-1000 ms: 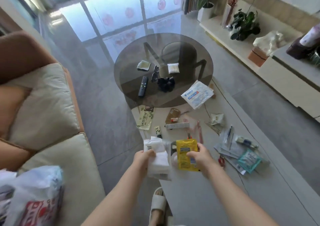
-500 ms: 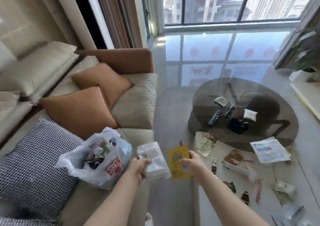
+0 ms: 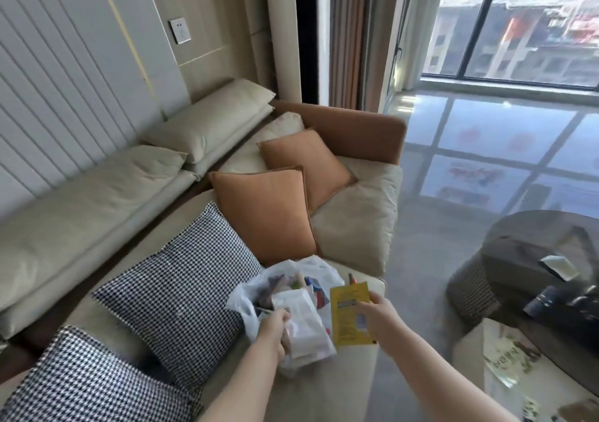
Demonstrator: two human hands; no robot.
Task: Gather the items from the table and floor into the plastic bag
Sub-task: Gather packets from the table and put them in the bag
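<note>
A white plastic bag (image 3: 256, 288) with several items inside lies open on the sofa seat. My left hand (image 3: 275, 329) grips a stack of white packets (image 3: 303, 321) right over the bag's mouth. My right hand (image 3: 372, 319) holds a yellow sachet (image 3: 348, 311) upright just to the right of the bag. The bag's near side is hidden behind the white packets.
The beige sofa (image 3: 356, 227) carries two orange cushions (image 3: 269, 214) and two houndstooth cushions (image 3: 181, 282). To the right stands a round dark glass table (image 3: 518, 237) with a remote (image 3: 541, 301) and a small packet (image 3: 559, 266). A printed wrapper (image 3: 505, 360) lies on the pale low table.
The view has swung left from the low table to the sofa. Both hands carried the white packets and the yellow sachet over to the plastic bag.
</note>
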